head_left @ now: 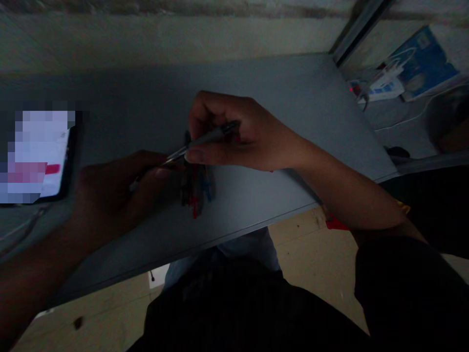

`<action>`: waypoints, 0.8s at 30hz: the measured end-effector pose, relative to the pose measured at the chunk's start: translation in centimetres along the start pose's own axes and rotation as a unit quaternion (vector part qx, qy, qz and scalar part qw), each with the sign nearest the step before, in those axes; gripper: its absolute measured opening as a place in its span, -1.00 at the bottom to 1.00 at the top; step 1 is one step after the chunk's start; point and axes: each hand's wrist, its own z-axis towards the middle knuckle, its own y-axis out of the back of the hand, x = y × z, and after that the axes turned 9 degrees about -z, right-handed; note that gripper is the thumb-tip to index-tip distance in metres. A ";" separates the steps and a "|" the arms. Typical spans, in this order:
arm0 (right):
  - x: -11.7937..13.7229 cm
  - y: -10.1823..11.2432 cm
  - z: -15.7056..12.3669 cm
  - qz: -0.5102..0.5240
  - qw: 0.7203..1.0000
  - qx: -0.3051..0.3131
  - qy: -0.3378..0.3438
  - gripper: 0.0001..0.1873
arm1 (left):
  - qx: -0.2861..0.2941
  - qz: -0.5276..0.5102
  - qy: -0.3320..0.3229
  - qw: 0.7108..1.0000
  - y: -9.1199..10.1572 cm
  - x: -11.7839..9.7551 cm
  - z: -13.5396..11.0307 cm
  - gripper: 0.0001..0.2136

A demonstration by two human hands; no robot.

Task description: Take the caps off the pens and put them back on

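A pen with a grey barrel and a dark end is pinched between the thumb and fingers of my right hand, above the table. Its narrow, shiny end slants down to the left, where the thumb and forefinger of my left hand close on it. A small pale bit shows inside my left hand; dimness hides whether it belongs to the same pen. Just below my right hand lies a bundle of pens or pen parts with black, red and blue ends, partly covered by the hand.
The grey table meets a wall at the back. A lit phone, partly blurred out, is at the left, with a cable near it. Beyond the table's right end are a blue box and white cables. Light is dim.
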 end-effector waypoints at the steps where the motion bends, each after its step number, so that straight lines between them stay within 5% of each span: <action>1: -0.4 -0.1 -0.1 -0.007 1.000 0.016 -0.025 -0.71 | -0.011 0.011 0.008 1.000 -0.1 -0.1 0.2 -0.63; 8: -0.8 -0.1 -0.4 -0.022 0.999 0.031 -0.024 -0.75 | -0.024 0.025 0.008 0.999 -0.2 -1.1 0.9 -0.65; 13: -1.2 -0.2 0.1 0.052 0.992 0.043 -0.105 -0.75 | -0.024 0.031 0.000 0.999 -0.3 -1.0 0.9 -0.65; 17: -1.8 0.1 -0.1 -0.004 0.996 0.061 -0.067 -0.87 | -0.024 0.020 -0.015 0.999 -0.5 -0.8 0.9 -0.64; 20: -1.7 0.2 -0.2 -0.038 0.997 0.051 -0.047 -0.81 | -0.034 0.022 -0.021 0.999 -0.5 -0.9 1.0 -0.63; 24: -1.3 0.1 -0.1 -0.031 0.991 0.058 -0.120 -0.70 | -0.032 0.048 -0.010 0.998 -0.5 -1.2 1.0 -0.60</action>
